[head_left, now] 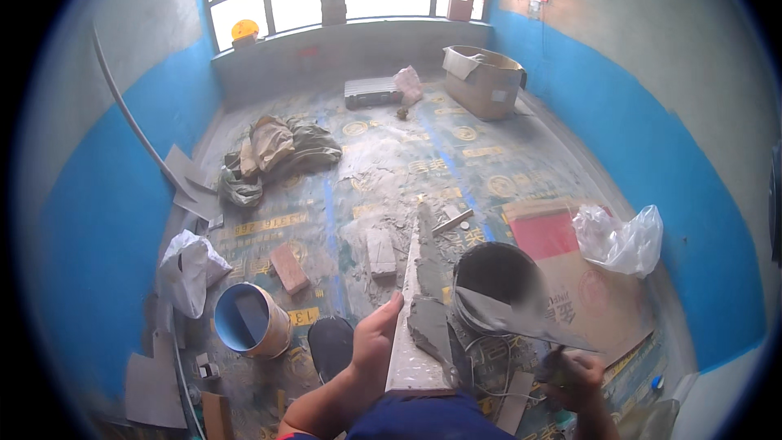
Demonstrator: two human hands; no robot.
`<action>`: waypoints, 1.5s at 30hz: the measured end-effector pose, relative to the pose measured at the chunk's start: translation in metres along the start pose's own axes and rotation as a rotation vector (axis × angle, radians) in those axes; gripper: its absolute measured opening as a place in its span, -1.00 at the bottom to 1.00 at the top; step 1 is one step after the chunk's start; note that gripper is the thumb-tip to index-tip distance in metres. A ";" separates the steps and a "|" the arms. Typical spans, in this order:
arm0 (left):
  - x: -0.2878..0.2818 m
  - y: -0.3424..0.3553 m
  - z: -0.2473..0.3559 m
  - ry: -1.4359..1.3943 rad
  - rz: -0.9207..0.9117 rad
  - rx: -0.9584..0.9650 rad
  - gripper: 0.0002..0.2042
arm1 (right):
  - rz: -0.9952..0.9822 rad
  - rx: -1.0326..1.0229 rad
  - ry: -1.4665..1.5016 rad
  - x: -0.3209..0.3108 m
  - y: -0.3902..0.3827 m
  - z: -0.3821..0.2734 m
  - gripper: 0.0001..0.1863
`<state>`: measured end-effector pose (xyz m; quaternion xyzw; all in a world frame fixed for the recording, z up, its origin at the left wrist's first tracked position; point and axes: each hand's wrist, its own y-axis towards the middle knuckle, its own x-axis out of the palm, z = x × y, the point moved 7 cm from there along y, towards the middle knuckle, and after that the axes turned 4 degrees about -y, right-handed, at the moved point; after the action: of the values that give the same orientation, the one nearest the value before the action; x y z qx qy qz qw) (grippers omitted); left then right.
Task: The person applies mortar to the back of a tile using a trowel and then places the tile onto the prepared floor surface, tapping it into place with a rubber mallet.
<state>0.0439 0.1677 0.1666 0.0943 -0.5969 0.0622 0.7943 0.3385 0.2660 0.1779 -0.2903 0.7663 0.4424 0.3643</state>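
Around you, the black bucket (476, 261) is standing just right of the board (403, 358), crowding that side, with cardboard (607, 310) lying beyond it and a clear bag (623, 240) slumping over the cardboard's far edge. On your left, a pail (275, 332) is standing near your shoe (330, 346); a red brick (289, 267) and a pale brick (380, 253) are lying ahead. Farther off, a shovel (191, 183) is leaning by the left wall, a heap of sacks (277, 147) is lying near it, and a carton (485, 90) is standing toward the window.

The board is pointing away from you, its near end meeting your clothing. It is showing a long, white, textured face, with rough grey mortar (429, 327) clinging along its right side. Your left hand (376, 338) is gripping its left edge, fingers wrapping it; your right hand's (574, 379) fingers are clenching the trowel (525, 323), whose grey blade is passing over the bucket.
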 end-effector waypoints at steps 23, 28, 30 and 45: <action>-0.001 0.010 -0.050 0.056 0.173 -0.132 -0.57 | -0.127 0.388 0.159 -0.138 0.029 -0.018 -0.59; -0.044 0.003 -0.095 0.054 0.147 -0.168 -0.61 | -0.372 1.019 0.477 -0.174 0.082 -0.059 -0.45; -0.041 0.004 -0.113 0.026 0.155 -0.187 -0.62 | -0.564 1.157 0.462 -0.186 0.087 -0.062 -0.48; -0.028 0.019 -0.191 0.008 0.149 -0.370 -0.72 | -0.863 1.480 0.191 -0.235 0.024 -0.125 -0.60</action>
<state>0.2106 0.2297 0.0901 -0.0979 -0.6003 0.0102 0.7937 0.4153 0.1938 0.4233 -0.2802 0.7074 -0.3742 0.5301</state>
